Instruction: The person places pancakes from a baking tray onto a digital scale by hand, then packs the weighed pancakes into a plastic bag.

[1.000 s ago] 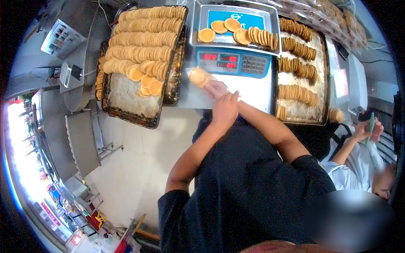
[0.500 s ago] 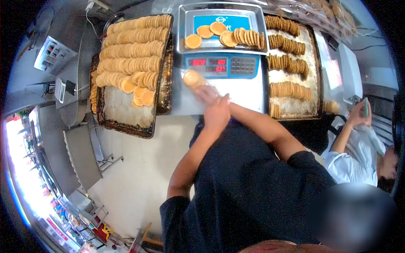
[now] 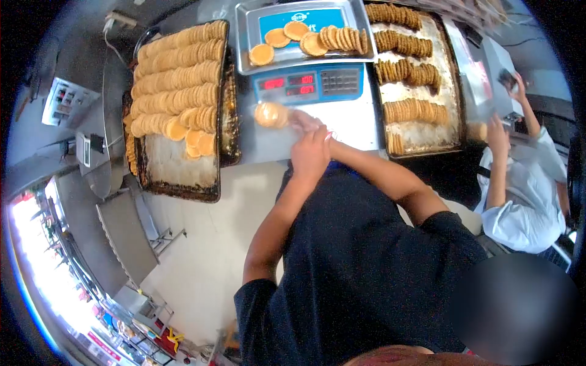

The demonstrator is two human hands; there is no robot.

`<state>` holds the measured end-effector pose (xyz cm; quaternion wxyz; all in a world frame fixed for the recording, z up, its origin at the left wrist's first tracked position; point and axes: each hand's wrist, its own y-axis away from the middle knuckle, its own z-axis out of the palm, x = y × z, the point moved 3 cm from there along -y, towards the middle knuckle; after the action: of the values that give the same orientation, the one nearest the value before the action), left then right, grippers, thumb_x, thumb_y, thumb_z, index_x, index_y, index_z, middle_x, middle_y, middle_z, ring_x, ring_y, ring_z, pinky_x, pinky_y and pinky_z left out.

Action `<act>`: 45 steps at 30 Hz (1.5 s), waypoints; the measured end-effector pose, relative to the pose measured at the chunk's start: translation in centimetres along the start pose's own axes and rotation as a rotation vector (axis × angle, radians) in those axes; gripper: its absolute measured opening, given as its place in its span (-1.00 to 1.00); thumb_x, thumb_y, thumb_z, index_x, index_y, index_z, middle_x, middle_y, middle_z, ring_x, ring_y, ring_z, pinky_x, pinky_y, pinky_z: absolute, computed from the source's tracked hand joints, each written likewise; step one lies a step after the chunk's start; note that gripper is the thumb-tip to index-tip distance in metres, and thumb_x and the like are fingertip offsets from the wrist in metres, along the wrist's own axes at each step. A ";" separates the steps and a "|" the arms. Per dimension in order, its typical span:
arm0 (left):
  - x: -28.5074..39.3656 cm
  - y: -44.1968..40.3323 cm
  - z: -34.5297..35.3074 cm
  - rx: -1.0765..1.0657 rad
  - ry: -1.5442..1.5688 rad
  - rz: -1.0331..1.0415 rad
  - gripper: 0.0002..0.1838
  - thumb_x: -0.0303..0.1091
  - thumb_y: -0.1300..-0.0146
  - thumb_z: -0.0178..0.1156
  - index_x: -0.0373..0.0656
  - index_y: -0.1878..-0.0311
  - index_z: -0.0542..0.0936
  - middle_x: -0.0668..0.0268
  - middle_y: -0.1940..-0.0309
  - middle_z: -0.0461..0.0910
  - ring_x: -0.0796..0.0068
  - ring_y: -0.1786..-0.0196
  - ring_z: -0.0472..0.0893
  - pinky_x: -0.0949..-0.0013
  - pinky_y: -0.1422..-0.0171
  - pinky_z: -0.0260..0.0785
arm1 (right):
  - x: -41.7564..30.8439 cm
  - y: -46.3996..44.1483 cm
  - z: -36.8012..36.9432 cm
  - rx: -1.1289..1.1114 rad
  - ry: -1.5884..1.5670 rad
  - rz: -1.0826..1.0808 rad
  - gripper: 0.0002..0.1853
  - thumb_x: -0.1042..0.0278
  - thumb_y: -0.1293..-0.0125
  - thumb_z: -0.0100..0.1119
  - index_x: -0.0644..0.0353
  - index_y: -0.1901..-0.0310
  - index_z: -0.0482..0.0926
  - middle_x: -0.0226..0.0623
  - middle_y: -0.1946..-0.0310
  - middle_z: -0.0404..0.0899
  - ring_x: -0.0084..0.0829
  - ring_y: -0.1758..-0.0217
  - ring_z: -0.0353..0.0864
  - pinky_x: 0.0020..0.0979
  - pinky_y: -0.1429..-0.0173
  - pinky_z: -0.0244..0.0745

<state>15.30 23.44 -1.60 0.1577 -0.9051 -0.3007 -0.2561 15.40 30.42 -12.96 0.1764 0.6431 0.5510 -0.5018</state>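
Note:
A clear bag of round, flat golden cookies lies over the metal counter, just in front of the scale. My right hand is closed around the gathered part of the bag behind the cookies. Close against it, my left hand has its fingers curled in at the right hand's wrist side; what they pinch is hidden. The blue scale carries a steel tray with a leaning row of cookies and several loose ones.
At left, a dark baking tray holds rows of pale cookies. Another baking tray at right holds browner rows. A co-worker in a white shirt stands at far right by a white machine.
The bag has turned from slanting to nearly level, with my hands still together behind it. The co-worker's hands have moved apart, toward the white machine and counter. The whole view has shifted slightly.

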 end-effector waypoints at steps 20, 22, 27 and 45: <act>-1.4 -0.4 0.9 0.119 -0.006 -0.071 -0.74 -0.32 -0.43 0.25 -0.12 -0.10 0.75 0.10 0.28 0.73 0.03 0.21 0.74 0.09 0.14 0.57 | 0.3 1.9 -1.4 -0.468 0.109 -0.231 -0.27 0.20 -0.39 0.26 0.34 -0.50 0.29 0.21 -0.50 0.30 0.11 -0.59 0.25 -0.05 -0.63 0.20; -0.9 -0.7 0.6 0.100 -0.079 -0.109 -0.74 -0.30 -0.45 0.23 -0.11 -0.10 0.75 0.11 0.23 0.74 0.03 0.18 0.74 0.07 0.11 0.57 | -0.7 1.1 -1.8 -0.428 0.066 -0.205 -0.33 0.24 -0.39 0.25 0.34 -0.47 0.34 0.21 -0.47 0.34 0.12 -0.56 0.31 -0.03 -0.59 0.25; -2.7 -1.0 1.0 0.107 -0.099 -0.151 -0.72 -0.30 -0.44 0.19 -0.10 -0.12 0.73 0.13 0.20 0.72 0.05 0.14 0.73 0.05 0.07 0.57 | -1.8 0.4 -3.8 -0.817 0.055 0.201 -0.50 0.37 -0.41 0.18 0.31 -0.35 0.50 0.21 -0.34 0.50 0.15 -0.43 0.47 -0.03 -0.49 0.37; -2.6 -18.9 -1.2 0.323 -0.035 0.027 -0.71 -0.18 -0.33 0.34 -0.24 0.11 0.70 -0.01 0.14 0.67 -0.10 0.02 0.62 -0.08 -0.12 0.42 | -3.8 -0.5 -21.2 0.006 -0.271 0.576 -0.77 0.31 -0.57 0.19 0.24 -0.05 0.72 -0.30 0.18 0.80 -0.51 0.11 0.76 -0.38 -0.02 0.65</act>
<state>1.26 36.29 0.40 0.2991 -0.8762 -0.3287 -0.1866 24.97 45.11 -0.43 0.3810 0.7006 0.3161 -0.5139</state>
